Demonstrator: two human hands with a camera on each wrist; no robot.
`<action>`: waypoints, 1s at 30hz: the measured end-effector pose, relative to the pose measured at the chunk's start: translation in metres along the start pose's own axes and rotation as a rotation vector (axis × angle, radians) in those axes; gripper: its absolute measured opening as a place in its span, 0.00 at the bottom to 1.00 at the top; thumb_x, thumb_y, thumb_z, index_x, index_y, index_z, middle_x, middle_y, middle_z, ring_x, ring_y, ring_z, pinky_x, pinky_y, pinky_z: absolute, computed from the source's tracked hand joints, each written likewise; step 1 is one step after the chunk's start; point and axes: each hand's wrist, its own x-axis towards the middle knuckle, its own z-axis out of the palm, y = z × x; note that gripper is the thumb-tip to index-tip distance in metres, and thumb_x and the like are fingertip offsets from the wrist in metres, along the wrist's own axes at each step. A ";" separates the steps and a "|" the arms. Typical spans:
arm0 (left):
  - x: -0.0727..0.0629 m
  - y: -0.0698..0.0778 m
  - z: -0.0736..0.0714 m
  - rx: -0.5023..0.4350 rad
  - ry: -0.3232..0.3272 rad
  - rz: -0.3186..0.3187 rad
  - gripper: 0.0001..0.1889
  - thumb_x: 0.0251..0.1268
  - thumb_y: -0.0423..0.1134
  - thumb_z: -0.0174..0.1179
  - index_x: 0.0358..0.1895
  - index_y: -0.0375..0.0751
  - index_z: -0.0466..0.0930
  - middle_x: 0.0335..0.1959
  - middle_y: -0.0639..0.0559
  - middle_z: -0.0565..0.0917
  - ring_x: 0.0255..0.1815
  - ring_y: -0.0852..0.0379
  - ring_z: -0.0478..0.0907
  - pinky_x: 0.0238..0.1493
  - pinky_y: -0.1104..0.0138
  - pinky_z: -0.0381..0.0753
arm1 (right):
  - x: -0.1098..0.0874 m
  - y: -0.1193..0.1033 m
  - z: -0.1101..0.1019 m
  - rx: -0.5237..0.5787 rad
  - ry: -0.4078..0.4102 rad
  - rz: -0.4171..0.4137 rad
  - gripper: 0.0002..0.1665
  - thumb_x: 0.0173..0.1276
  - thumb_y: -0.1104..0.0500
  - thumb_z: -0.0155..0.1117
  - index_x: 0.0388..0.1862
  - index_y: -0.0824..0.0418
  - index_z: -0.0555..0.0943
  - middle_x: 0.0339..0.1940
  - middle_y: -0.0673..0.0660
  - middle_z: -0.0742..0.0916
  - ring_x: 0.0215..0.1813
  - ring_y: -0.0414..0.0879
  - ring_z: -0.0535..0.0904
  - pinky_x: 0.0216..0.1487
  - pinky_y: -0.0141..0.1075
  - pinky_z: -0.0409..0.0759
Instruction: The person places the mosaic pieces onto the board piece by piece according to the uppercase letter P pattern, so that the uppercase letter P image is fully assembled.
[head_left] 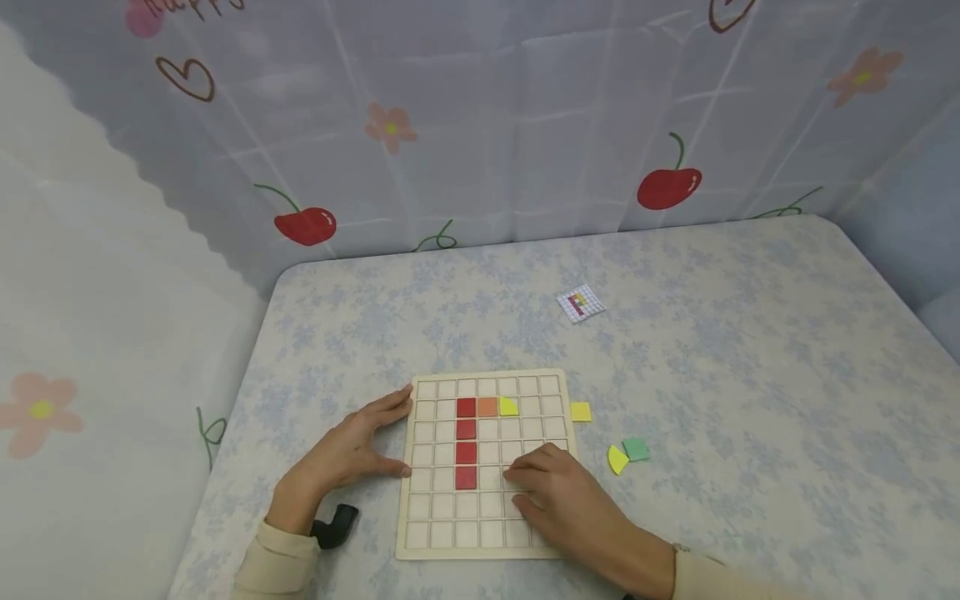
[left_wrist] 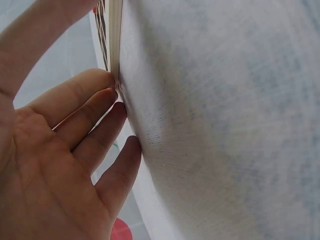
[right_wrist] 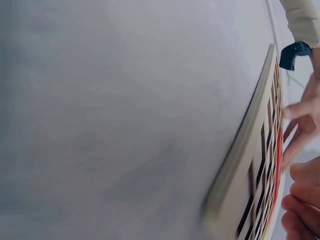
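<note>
A pale wooden grid board point(head_left: 442, 529) lies on the table. Several red squares point(head_left: 466, 453) form a column in its cells. Beside the top one sit an orange square point(head_left: 487, 407) and a yellow piece with a curved side point(head_left: 508, 407). My left hand point(head_left: 341, 454) is spread at the board's left edge, thumb and fingertips touching it; the left wrist view shows its fingers nearly straight. Over the board's lower right, my right hand point(head_left: 562, 504) has loosely bent fingers, with a gap between thumb and forefinger and no piece visible there. Its fingertips' contact with the board is unclear.
Right of the board lie a yellow square point(head_left: 581, 412), a yellow wedge point(head_left: 617, 459) and a green square point(head_left: 636, 449). Farther back is a small card with a coloured grid pattern point(head_left: 581, 303). A printed curtain point(head_left: 510, 167) hangs behind the table.
</note>
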 end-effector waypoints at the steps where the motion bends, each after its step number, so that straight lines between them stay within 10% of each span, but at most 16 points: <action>1: 0.000 0.000 0.000 0.004 0.000 -0.003 0.51 0.45 0.43 0.79 0.74 0.36 0.62 0.79 0.51 0.53 0.78 0.43 0.49 0.68 0.44 0.63 | -0.005 0.002 -0.003 0.005 0.008 0.013 0.14 0.59 0.64 0.73 0.46 0.59 0.88 0.46 0.48 0.86 0.49 0.42 0.78 0.47 0.36 0.81; 16: 0.000 0.001 -0.001 0.029 0.000 0.009 0.51 0.45 0.43 0.79 0.74 0.35 0.61 0.79 0.49 0.53 0.78 0.42 0.49 0.68 0.44 0.63 | -0.070 0.030 -0.024 -0.101 0.152 0.153 0.21 0.48 0.65 0.80 0.44 0.56 0.89 0.44 0.43 0.86 0.45 0.39 0.78 0.43 0.35 0.82; 30: 0.001 0.002 -0.001 0.031 0.002 -0.001 0.51 0.44 0.43 0.80 0.74 0.36 0.62 0.79 0.50 0.53 0.78 0.42 0.50 0.68 0.44 0.63 | -0.082 0.029 -0.032 -0.052 -0.025 0.222 0.16 0.53 0.63 0.77 0.42 0.51 0.89 0.43 0.37 0.84 0.47 0.38 0.78 0.45 0.35 0.81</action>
